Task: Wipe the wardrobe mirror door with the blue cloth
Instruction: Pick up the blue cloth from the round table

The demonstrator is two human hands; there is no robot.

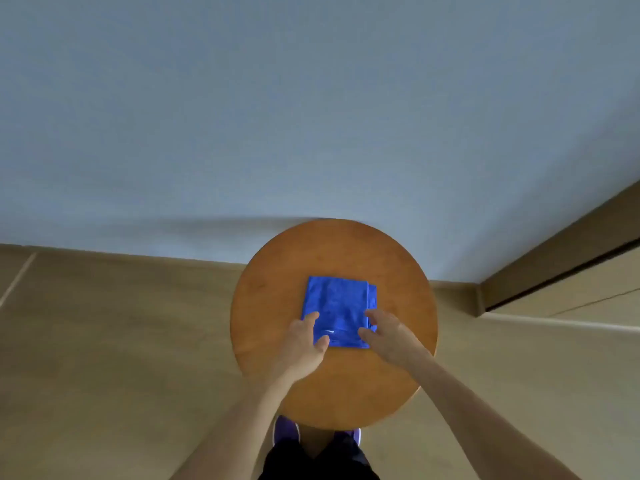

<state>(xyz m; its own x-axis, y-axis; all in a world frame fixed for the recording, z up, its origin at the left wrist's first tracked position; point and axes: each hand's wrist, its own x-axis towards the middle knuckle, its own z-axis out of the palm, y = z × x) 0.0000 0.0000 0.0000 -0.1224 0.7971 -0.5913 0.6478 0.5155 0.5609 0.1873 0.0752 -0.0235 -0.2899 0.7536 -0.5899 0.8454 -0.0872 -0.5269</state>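
The 1 view came from a wide-angle camera on the person's head, looking steeply down, close above the round desk (332, 251) toward 6 o'clock, facing the wall (311, 98) at 12 o'clock, floor (104, 323) toward 9.

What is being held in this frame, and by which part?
The blue cloth lies flat on the table. Left hand and right hand touch its two near corners; a closed grip cannot be told.

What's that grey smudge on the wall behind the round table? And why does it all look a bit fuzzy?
Head view: the smudge is a shadow cast by the table onto the wall, stretched leftward, so light probably comes from the right. Same view: the whole picture is soft; the cloth, left hand and right hand lack crisp edges.
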